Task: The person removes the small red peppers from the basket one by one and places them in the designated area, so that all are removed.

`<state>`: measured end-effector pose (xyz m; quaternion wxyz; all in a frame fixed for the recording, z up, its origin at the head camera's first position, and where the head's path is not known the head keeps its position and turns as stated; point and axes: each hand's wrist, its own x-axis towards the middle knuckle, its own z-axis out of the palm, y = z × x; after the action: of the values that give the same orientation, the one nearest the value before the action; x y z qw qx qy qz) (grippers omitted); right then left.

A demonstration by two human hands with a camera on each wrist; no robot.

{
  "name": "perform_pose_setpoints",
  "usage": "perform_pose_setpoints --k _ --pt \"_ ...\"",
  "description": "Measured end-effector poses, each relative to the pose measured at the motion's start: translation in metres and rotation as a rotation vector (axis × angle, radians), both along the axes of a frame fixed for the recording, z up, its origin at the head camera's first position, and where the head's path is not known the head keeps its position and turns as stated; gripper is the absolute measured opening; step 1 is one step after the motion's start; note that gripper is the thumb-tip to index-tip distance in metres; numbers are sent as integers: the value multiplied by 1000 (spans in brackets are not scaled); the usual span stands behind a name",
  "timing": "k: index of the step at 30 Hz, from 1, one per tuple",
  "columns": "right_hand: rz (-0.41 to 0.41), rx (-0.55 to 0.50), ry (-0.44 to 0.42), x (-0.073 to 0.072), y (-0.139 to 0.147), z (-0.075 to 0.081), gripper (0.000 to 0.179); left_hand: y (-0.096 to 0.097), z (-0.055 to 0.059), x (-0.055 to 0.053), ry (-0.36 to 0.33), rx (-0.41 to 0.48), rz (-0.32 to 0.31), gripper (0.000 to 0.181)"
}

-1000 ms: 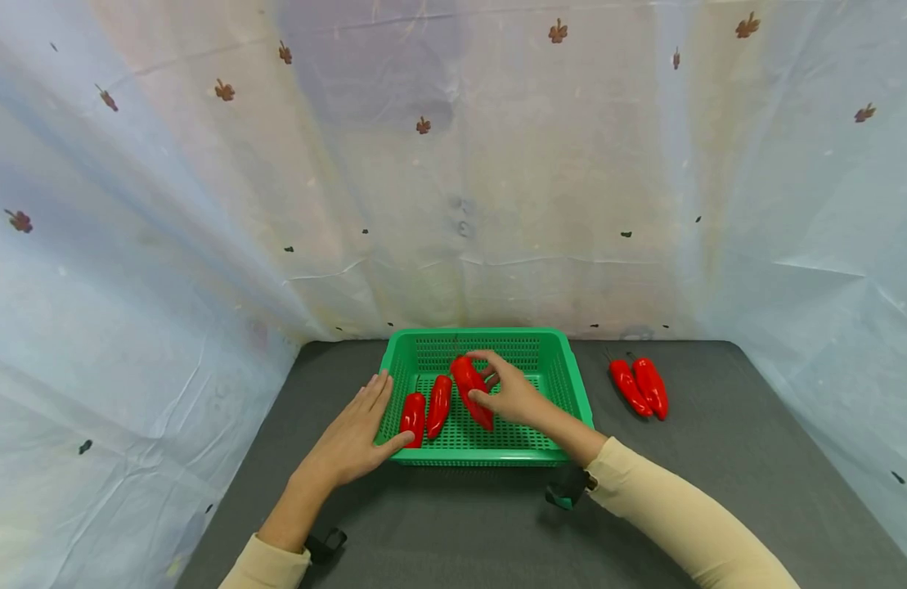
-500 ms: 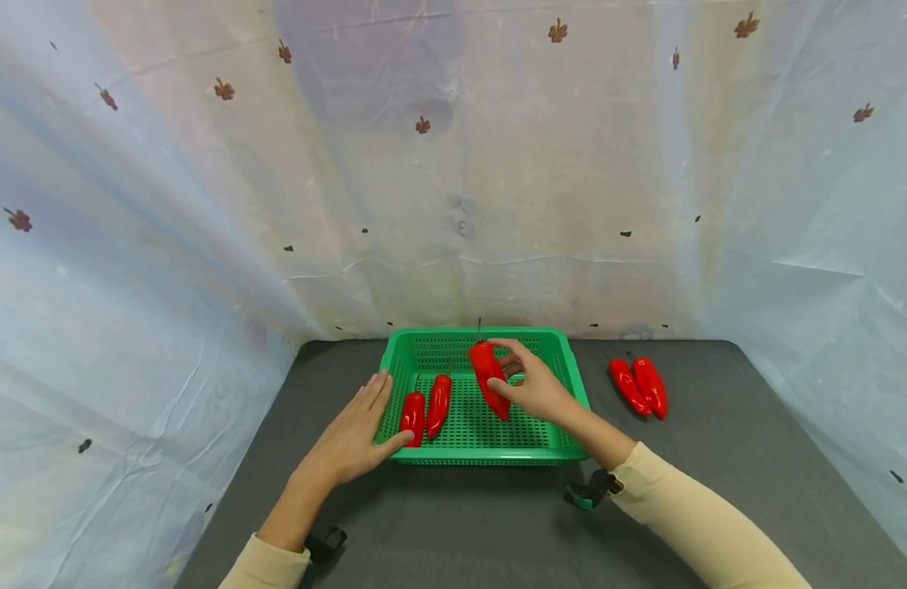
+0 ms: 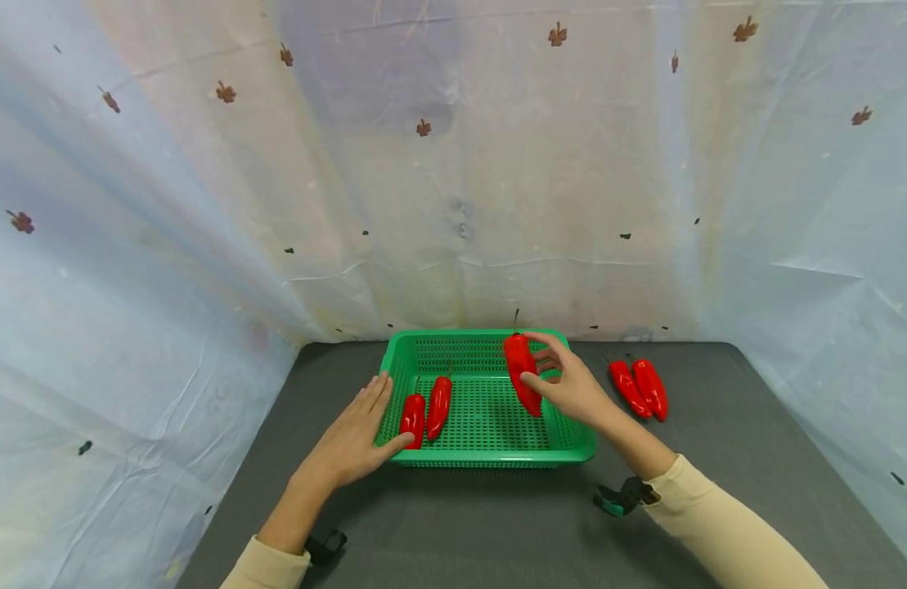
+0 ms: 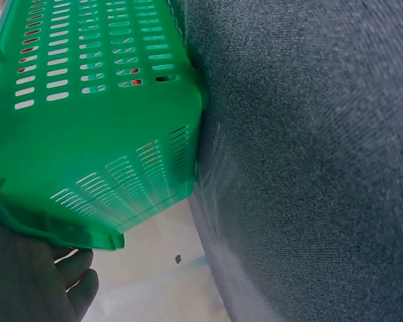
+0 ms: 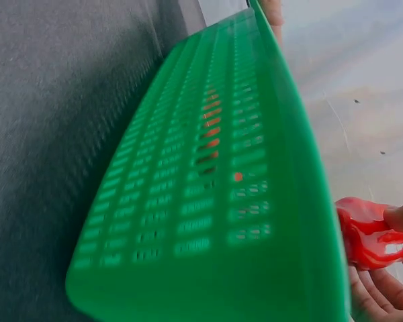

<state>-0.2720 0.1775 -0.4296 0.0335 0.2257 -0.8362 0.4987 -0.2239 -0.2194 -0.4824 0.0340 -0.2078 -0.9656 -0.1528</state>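
Observation:
In the head view my right hand (image 3: 567, 380) pinches a red chili pepper (image 3: 523, 372) between thumb and fingers, above the right part of a green plastic basket (image 3: 490, 456). Its thin dark stem points up. The right wrist view shows this pepper (image 5: 373, 235) over the basket's rim. My left hand (image 3: 353, 433) rests on the basket's left rim with fingers extended; in the left wrist view the fingers of that hand (image 4: 74, 272) lie by the rim. Inside the basket, at its left, lie two red peppers, the left one (image 3: 413, 419) partly behind my thumb and the other (image 3: 439, 407) beside it.
Two more red peppers (image 3: 650, 388) lie side by side on the dark grey table (image 3: 468, 532), right of the basket. A pale patterned sheet (image 3: 497, 204) hangs behind and along the sides. Black straps with small devices sit at both wrists.
My right hand has moved right and slightly up with the pepper, away from the two peppers in the basket. The left hand and the basket have stayed in place.

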Motion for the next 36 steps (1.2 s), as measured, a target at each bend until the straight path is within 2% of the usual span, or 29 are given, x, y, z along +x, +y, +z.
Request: perform_pose_setpoints --k 12,17,24,30,36 --pt "-74 -40 48 5 48 6 69 0 -1 -2 8 -11 0 107" --pt "-151 -9 69 7 71 10 70 -1 -2 -1 6 -6 2 108" --pt "-257 53 122 4 103 4 70 -1 -2 -1 -3 -6 2 107" --pt "-321 85 103 -2 130 1 70 0 0 0 -3 1 3 108" --pt "-328 35 1 -10 155 -5 72 0 0 0 1 1 3 108"
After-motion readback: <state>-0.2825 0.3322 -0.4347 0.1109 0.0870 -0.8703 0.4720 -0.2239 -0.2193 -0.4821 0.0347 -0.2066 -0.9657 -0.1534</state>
